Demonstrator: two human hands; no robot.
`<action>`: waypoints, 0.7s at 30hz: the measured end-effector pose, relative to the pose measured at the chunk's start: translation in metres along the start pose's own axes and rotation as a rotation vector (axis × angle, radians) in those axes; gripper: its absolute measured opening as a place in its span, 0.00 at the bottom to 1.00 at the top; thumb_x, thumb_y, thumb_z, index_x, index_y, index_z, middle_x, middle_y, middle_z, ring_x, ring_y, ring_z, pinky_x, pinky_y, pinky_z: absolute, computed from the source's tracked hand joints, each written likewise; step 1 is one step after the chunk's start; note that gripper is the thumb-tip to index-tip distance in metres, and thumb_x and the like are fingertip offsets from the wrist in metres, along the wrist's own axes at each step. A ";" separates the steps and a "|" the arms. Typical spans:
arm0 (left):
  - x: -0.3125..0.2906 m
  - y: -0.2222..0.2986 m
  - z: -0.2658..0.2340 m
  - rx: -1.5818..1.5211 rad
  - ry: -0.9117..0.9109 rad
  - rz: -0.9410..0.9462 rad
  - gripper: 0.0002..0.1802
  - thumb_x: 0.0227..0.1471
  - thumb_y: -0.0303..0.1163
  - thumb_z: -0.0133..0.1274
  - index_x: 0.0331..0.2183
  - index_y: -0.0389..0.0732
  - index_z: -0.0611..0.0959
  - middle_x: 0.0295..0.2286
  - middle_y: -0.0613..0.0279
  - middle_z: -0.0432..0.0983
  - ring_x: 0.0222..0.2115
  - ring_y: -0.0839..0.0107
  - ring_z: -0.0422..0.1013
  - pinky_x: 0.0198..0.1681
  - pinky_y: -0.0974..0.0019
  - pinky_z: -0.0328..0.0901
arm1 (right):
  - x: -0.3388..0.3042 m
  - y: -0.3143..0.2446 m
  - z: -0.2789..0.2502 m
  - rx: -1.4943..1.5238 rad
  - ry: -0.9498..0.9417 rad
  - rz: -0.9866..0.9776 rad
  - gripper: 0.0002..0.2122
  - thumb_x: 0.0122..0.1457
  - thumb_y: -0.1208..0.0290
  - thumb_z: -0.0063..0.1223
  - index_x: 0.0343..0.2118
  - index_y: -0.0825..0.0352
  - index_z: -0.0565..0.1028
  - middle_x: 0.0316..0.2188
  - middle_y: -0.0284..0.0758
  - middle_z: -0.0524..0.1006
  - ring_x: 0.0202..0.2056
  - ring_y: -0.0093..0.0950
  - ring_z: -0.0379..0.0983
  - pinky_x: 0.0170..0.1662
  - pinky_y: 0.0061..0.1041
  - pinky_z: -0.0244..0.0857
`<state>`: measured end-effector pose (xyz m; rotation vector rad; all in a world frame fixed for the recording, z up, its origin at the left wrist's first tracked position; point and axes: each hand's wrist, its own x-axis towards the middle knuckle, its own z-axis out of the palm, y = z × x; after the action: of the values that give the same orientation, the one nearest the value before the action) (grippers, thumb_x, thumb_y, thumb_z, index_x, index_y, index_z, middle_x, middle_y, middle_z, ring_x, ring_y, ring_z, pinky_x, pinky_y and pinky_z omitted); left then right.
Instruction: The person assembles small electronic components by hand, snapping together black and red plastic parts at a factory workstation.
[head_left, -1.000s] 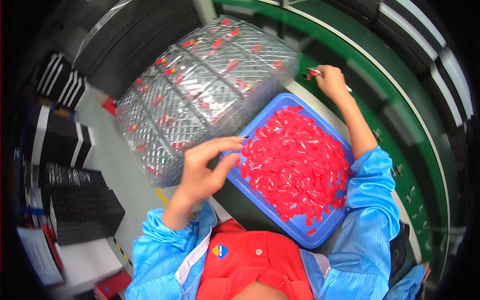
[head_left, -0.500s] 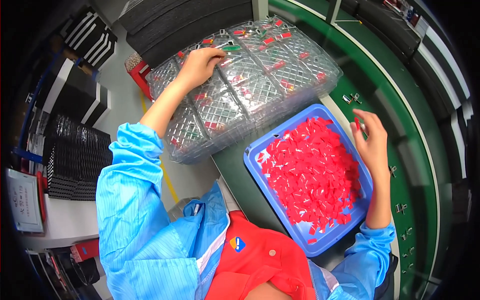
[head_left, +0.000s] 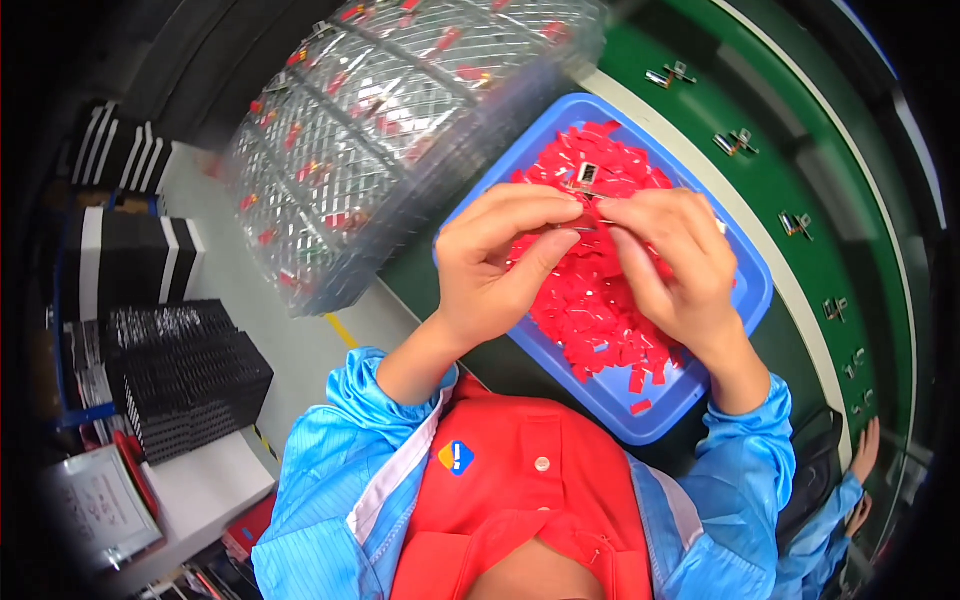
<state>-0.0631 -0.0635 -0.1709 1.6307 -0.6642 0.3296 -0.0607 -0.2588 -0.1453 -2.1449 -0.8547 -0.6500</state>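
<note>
My left hand and my right hand meet fingertip to fingertip above a blue plastic tub. Pinched between them is a small electronic part with a silver-framed dark square end; the fingers hide the rest of it. Whether a red piece is also in the pinch, I cannot make out. Beneath my hands the tub holds a heap of small red tabs. To the left lies a stack of clear plastic trays, gridded into compartments with small red-tabbed parts in them.
A green conveyor belt curves along the right, carrying several small metal parts. Another person's hand reaches over it at lower right. Black trays are stacked at left beside a framed sign.
My left hand has left the clear trays and come to the tub. My right hand has moved left over the red tabs to join it. The view has shifted, and another person's hand now shows.
</note>
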 end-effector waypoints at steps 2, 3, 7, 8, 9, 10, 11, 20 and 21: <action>-0.002 0.002 0.012 -0.095 0.034 -0.023 0.16 0.45 0.11 0.53 0.40 0.29 0.74 0.39 0.47 0.73 0.40 0.68 0.72 0.43 0.69 0.68 | -0.003 0.001 0.002 0.000 0.005 0.005 0.11 0.45 0.84 0.57 0.34 0.69 0.77 0.29 0.38 0.75 0.32 0.32 0.73 0.35 0.27 0.64; -0.002 0.002 0.016 -0.173 0.082 -0.044 0.18 0.45 0.11 0.54 0.41 0.29 0.73 0.40 0.46 0.74 0.40 0.67 0.73 0.43 0.69 0.69 | -0.004 0.001 0.001 -0.001 0.013 -0.003 0.11 0.45 0.83 0.58 0.34 0.69 0.77 0.29 0.38 0.75 0.31 0.32 0.72 0.34 0.26 0.63; 0.001 0.001 0.018 -0.169 0.060 0.010 0.20 0.45 0.11 0.54 0.42 0.29 0.70 0.39 0.44 0.75 0.42 0.63 0.73 0.43 0.66 0.70 | -0.005 0.001 0.001 -0.015 0.047 -0.039 0.11 0.43 0.83 0.59 0.32 0.68 0.77 0.28 0.37 0.75 0.30 0.31 0.72 0.33 0.26 0.62; 0.001 0.001 0.018 -0.168 0.063 0.009 0.20 0.45 0.11 0.54 0.42 0.29 0.70 0.39 0.44 0.75 0.42 0.63 0.73 0.43 0.66 0.70 | -0.005 0.001 0.001 -0.013 0.045 -0.040 0.11 0.43 0.83 0.59 0.32 0.68 0.77 0.28 0.37 0.75 0.30 0.31 0.72 0.33 0.26 0.62; 0.002 0.001 0.018 -0.151 0.056 0.007 0.20 0.45 0.11 0.54 0.42 0.29 0.70 0.39 0.44 0.75 0.42 0.63 0.73 0.43 0.66 0.71 | -0.004 -0.001 0.000 -0.049 0.040 -0.050 0.11 0.42 0.83 0.60 0.32 0.68 0.77 0.28 0.37 0.75 0.29 0.31 0.72 0.33 0.25 0.61; 0.003 0.001 0.018 -0.134 0.050 0.005 0.20 0.45 0.10 0.54 0.41 0.29 0.69 0.39 0.43 0.75 0.42 0.62 0.73 0.43 0.65 0.71 | -0.003 -0.001 -0.001 -0.084 0.034 -0.062 0.12 0.41 0.83 0.60 0.32 0.67 0.77 0.27 0.36 0.75 0.29 0.30 0.71 0.32 0.25 0.61; 0.003 0.000 0.017 -0.132 0.054 0.006 0.20 0.45 0.10 0.54 0.41 0.29 0.69 0.39 0.43 0.75 0.42 0.62 0.73 0.43 0.65 0.71 | -0.004 -0.002 -0.001 -0.082 0.031 -0.065 0.12 0.41 0.83 0.60 0.32 0.67 0.77 0.27 0.36 0.75 0.29 0.30 0.71 0.32 0.25 0.61; 0.000 -0.005 0.021 -0.228 0.102 -0.044 0.19 0.43 0.13 0.57 0.39 0.32 0.71 0.37 0.51 0.76 0.41 0.65 0.75 0.43 0.69 0.72 | -0.007 0.001 0.005 -0.072 0.074 -0.068 0.12 0.41 0.84 0.60 0.31 0.68 0.77 0.27 0.37 0.75 0.28 0.30 0.72 0.32 0.25 0.62; 0.000 -0.006 0.022 -0.240 0.103 -0.051 0.19 0.43 0.13 0.57 0.38 0.32 0.70 0.37 0.51 0.76 0.41 0.65 0.74 0.43 0.68 0.72 | -0.008 0.002 0.006 -0.055 0.085 -0.051 0.11 0.42 0.84 0.59 0.31 0.68 0.77 0.28 0.37 0.75 0.29 0.30 0.73 0.32 0.25 0.63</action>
<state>-0.0634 -0.0841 -0.1796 1.3896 -0.5609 0.2835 -0.0636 -0.2578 -0.1549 -2.1341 -0.8572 -0.7930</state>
